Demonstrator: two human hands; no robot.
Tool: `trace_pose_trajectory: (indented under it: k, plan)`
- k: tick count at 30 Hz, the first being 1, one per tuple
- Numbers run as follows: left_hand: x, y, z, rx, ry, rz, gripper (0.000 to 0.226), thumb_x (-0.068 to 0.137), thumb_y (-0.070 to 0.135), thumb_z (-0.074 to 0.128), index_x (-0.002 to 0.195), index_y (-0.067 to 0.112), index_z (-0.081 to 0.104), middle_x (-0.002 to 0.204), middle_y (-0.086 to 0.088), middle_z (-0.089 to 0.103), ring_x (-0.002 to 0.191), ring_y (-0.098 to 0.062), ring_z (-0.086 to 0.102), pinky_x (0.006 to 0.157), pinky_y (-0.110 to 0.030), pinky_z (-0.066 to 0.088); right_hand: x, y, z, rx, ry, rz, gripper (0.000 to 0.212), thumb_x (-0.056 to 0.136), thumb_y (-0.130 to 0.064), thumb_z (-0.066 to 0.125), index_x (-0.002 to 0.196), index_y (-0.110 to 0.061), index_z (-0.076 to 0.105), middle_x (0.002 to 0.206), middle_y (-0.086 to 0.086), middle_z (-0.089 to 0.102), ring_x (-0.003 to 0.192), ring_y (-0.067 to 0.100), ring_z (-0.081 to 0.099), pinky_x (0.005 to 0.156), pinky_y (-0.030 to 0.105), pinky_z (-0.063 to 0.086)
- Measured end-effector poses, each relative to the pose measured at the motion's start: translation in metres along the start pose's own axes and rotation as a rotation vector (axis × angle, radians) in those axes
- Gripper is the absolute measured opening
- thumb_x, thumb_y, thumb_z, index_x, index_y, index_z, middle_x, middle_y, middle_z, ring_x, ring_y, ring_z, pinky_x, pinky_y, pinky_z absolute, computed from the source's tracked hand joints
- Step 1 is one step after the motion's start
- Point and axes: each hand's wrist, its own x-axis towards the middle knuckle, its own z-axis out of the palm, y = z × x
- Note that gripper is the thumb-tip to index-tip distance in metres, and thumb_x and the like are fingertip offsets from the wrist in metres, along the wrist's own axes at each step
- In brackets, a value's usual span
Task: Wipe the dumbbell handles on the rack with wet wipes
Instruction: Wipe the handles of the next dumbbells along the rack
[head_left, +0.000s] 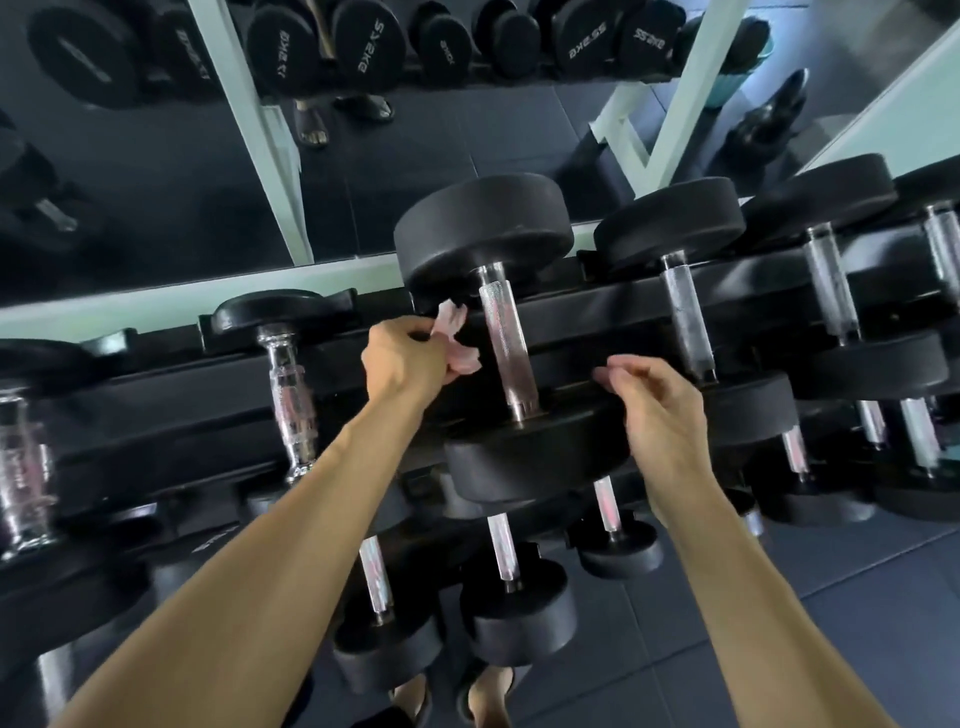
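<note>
A large black dumbbell lies across the top tier of the rack (597, 317), its knurled metal handle (506, 345) bare between two round heads. My left hand (402, 361) pinches a crumpled pale wet wipe (457, 338) just left of that handle, a small gap apart from it. My right hand (660, 415) hovers to the right of the handle with fingers loosely curled, holding nothing, near the dumbbell's near head (530, 457).
More dumbbells sit on the top tier to the right (685, 317) and left (288, 395), and smaller ones on lower tiers (504, 551). A mirror (182, 156) behind the rack reflects weights. My feet (488, 696) stand on dark floor tiles below.
</note>
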Motion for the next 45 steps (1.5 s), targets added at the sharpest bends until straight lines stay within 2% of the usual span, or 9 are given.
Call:
trace_pose_trajectory:
  k: [3, 9, 15, 22, 26, 32, 36, 40, 45]
  plan:
    - [0.014, 0.011, 0.018, -0.189, -0.08, -0.059, 0.017, 0.093, 0.004, 0.063, 0.081, 0.014, 0.069, 0.078, -0.01, 0.075, 0.083, -0.023, 0.075, 0.078, -0.034, 0.061, -0.004, 0.017, 0.006, -0.028, 0.008, -0.036, 0.017, 0.099, -0.016, 0.056, 0.103, -0.023, 0.072, 0.097, -0.014, 0.073, 0.093, -0.008, 0.064, 0.081, 0.009, 0.043]
    - [0.025, 0.004, 0.024, -0.669, -0.249, -0.187, 0.032, 0.101, 0.008, 0.043, 0.125, 0.004, 0.064, 0.117, -0.015, 0.071, 0.108, -0.028, 0.069, 0.092, -0.041, 0.055, -0.004, 0.027, 0.013, -0.011, 0.016, -0.029, 0.023, 0.103, -0.018, 0.047, 0.108, -0.024, 0.069, 0.105, -0.011, 0.071, 0.104, 0.003, 0.063, 0.097, 0.026, 0.047]
    - [0.008, -0.017, 0.015, -0.432, -0.317, -0.186, 0.042, 0.095, 0.0, 0.04, 0.13, 0.008, 0.062, 0.121, -0.015, 0.07, 0.107, -0.027, 0.069, 0.085, -0.033, 0.054, -0.006, 0.029, 0.019, -0.055, 0.05, -0.055, 0.03, 0.104, -0.018, 0.04, 0.11, -0.022, 0.069, 0.103, -0.011, 0.069, 0.096, -0.001, 0.062, 0.086, 0.019, 0.046]
    - [0.032, 0.005, 0.013, -0.577, -0.357, -0.196, 0.034, 0.1, 0.011, 0.043, 0.128, 0.001, 0.06, 0.123, -0.018, 0.067, 0.116, -0.033, 0.064, 0.099, -0.042, 0.051, -0.005, 0.032, 0.02, -0.06, 0.051, -0.083, 0.031, 0.104, -0.015, 0.039, 0.105, -0.02, 0.069, 0.102, -0.011, 0.07, 0.094, -0.004, 0.061, 0.081, 0.008, 0.042]
    - [0.017, -0.013, 0.004, -0.458, -0.444, -0.201, 0.034, 0.099, 0.01, 0.042, 0.124, 0.006, 0.063, 0.123, -0.014, 0.068, 0.113, -0.026, 0.066, 0.096, -0.037, 0.05, -0.006, 0.034, 0.021, -0.057, 0.068, -0.076, 0.031, 0.104, -0.02, 0.039, 0.102, -0.026, 0.069, 0.095, -0.012, 0.07, 0.085, 0.0, 0.061, 0.078, 0.015, 0.047]
    - [0.036, -0.001, 0.009, -0.566, -0.466, -0.195, 0.041, 0.102, 0.009, 0.036, 0.14, 0.005, 0.05, 0.135, -0.014, 0.061, 0.123, -0.025, 0.058, 0.109, -0.041, 0.042, -0.01, 0.034, 0.021, -0.069, 0.034, -0.092, 0.04, 0.094, -0.037, 0.036, 0.11, -0.022, 0.069, 0.11, -0.01, 0.07, 0.107, 0.005, 0.06, 0.097, 0.026, 0.045]
    - [0.016, -0.023, -0.002, -0.457, -0.538, -0.251, 0.033, 0.098, 0.01, 0.04, 0.123, 0.008, 0.061, 0.117, -0.01, 0.069, 0.11, -0.024, 0.066, 0.107, -0.04, 0.044, -0.018, 0.03, 0.02, -0.159, -0.031, -0.092, 0.031, 0.091, -0.046, 0.037, 0.108, -0.039, 0.063, 0.12, -0.015, 0.062, 0.113, -0.006, 0.053, 0.094, 0.017, 0.039]
    - [0.033, -0.01, 0.007, -0.572, -0.541, -0.235, 0.044, 0.102, 0.02, 0.037, 0.138, 0.0, 0.051, 0.133, -0.016, 0.062, 0.126, -0.03, 0.058, 0.113, -0.042, 0.039, -0.028, 0.028, 0.02, -0.298, -0.044, -0.146, 0.051, 0.087, -0.061, 0.035, 0.126, -0.034, 0.056, 0.137, -0.015, 0.051, 0.129, 0.002, 0.045, 0.104, 0.018, 0.035]
    - [0.021, -0.027, 0.003, -0.401, -0.593, -0.261, 0.04, 0.102, 0.025, 0.036, 0.123, 0.001, 0.059, 0.118, -0.02, 0.066, 0.113, -0.033, 0.063, 0.099, -0.038, 0.049, -0.029, 0.013, 0.03, -0.495, -0.035, -0.102, 0.051, 0.098, -0.047, 0.044, 0.143, -0.022, 0.045, 0.152, 0.0, 0.04, 0.137, 0.018, 0.041, 0.113, 0.043, 0.036]
